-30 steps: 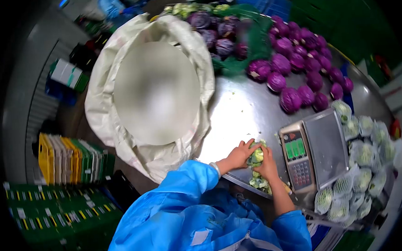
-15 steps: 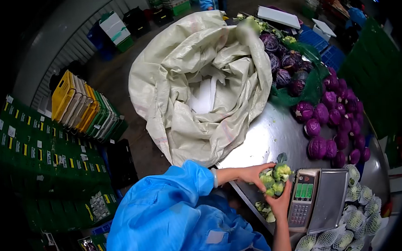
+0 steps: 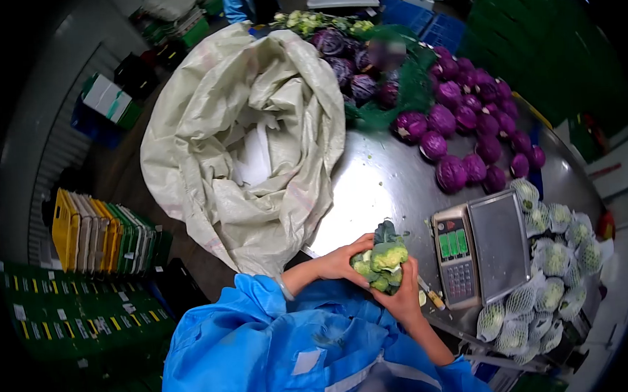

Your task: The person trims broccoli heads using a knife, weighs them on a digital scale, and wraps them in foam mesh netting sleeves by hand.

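Both hands hold one green cauliflower (image 3: 383,260) with pale yellow-green florets and dark leaves, at the near edge of the metal table. My left hand (image 3: 347,262) grips it from the left, while the fingers of my right hand (image 3: 403,295) press on its right and lower side. Just right of my right hand, a slim tool with a yellow end (image 3: 434,300) lies on the table, too small to name surely. Beyond it stands a weighing scale (image 3: 456,263) with green lit displays and a bare steel pan (image 3: 500,246).
A big pale woven sack (image 3: 303,118) gapes open on the left. Purple cabbages (image 3: 452,173) cover the metal table's (image 3: 369,172) far right, some in green netting (image 3: 411,84). Net-wrapped pale green heads (image 3: 550,294) crowd beside the scale. Stacked crates (image 3: 103,232) stand at left.
The cauliflower has come nearer my body, away from the scale, and is turned in both hands. The tool with the yellow end now shows beside them. The view has swung right.
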A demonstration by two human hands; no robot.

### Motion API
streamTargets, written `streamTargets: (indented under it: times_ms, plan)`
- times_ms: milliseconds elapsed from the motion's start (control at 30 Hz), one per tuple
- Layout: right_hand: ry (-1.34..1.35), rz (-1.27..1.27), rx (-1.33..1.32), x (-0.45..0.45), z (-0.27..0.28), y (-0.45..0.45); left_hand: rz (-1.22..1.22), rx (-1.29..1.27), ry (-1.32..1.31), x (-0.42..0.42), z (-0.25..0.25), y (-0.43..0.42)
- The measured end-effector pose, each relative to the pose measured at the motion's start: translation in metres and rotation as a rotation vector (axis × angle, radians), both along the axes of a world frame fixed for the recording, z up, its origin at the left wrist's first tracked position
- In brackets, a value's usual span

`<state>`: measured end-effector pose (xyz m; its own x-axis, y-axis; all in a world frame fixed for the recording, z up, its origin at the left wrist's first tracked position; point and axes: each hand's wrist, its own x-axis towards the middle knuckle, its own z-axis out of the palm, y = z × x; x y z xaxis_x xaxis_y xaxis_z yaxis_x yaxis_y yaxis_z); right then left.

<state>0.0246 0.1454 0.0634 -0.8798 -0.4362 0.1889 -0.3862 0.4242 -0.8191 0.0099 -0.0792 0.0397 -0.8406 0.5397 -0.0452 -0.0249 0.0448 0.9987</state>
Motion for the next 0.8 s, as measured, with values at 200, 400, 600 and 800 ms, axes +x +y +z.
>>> streamTargets:
  times_ms: [200, 400, 600, 800]
  plan:
    - [0.197, 0.092, -0.044, 0.001, 0.013, 0.015, -0.146, 0.082, 0.215, -0.009, 0.036, 0.001]
    - [0.192, 0.111, -0.105, -0.004, 0.049, 0.029, -0.174, 0.2, 0.268, -0.014, 0.053, 0.011]
    - [0.3, 0.179, -0.109, -0.004, 0.058, 0.037, -0.21, 0.179, 0.416, -0.014, 0.077, 0.016]
    - [0.447, 0.311, -0.083, 0.005, 0.055, 0.052, -0.207, 0.091, 0.24, 0.009, 0.094, 0.013]
